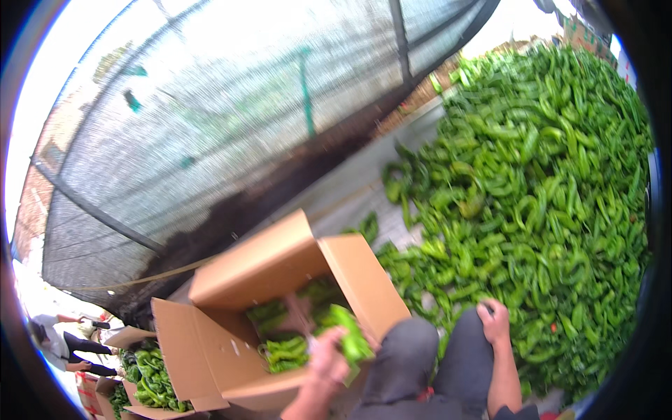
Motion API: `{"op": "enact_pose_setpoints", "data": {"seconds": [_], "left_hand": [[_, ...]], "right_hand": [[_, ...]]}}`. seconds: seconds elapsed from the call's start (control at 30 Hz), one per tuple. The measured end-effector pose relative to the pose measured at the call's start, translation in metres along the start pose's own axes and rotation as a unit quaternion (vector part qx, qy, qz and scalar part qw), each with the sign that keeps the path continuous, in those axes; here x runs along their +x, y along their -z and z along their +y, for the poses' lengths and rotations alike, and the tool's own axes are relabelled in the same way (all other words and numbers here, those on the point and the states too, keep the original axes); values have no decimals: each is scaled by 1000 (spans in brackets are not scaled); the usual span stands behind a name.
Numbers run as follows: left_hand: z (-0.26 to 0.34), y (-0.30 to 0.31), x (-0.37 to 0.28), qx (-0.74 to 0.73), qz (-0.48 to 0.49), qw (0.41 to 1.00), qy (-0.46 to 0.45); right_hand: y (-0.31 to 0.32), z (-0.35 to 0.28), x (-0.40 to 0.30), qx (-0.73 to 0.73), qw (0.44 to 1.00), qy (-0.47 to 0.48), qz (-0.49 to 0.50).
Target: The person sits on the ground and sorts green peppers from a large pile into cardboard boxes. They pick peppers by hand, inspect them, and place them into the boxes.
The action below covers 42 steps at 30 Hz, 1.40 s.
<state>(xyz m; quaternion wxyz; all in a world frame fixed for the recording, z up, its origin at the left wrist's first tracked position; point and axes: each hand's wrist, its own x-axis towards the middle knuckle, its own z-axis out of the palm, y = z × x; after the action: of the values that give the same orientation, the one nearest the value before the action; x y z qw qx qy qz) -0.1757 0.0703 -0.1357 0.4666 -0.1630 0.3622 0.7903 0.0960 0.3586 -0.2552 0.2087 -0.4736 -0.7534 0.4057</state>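
Note:
My left hand (329, 354) grips a bunch of long green peppers (349, 333) over the near right side of an open cardboard box (247, 283). Inside the box lie more green peppers (286, 353), along with a darker group at the far side; part of the bottom shows between them. My right hand (494, 321) is at my right knee with its fingers curled, beside a large heap of green peppers (530, 210). A small dark patch shows at those fingers, and whether they hold anything is unclear.
Shade netting (210, 131) on dark poles rises beyond the box. At lower left stand other cartons of green peppers (155, 378), with a person (65, 344) near them. A pale ground sheet (362, 199) lies between netting and heap. Both my knees (401, 357) are close to the box.

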Motion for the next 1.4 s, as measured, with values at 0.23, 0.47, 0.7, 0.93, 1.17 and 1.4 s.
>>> {"op": "enact_pose_setpoints", "data": {"seconds": [0.23,0.47,0.7,0.93,1.17,1.4], "left_hand": [[-3,-120,-67,603,-593,499,-189],[50,-238,-88,501,-361,-219,-755],[343,-448,-50,693,217,-83,-682],[214,-287,29,806,-109,208,-543],[-8,-132,42,869,-304,363,-140],[-51,-91,134,856,-214,443,-158]], "right_hand": [[-9,-6,2,-16,999,31,19],[-20,0,5,-51,998,30,21],[-11,-11,0,-84,996,12,-4],[8,-7,-8,-34,999,20,6],[14,8,-3,-12,998,55,20],[46,15,-4,30,998,53,-27]]}}
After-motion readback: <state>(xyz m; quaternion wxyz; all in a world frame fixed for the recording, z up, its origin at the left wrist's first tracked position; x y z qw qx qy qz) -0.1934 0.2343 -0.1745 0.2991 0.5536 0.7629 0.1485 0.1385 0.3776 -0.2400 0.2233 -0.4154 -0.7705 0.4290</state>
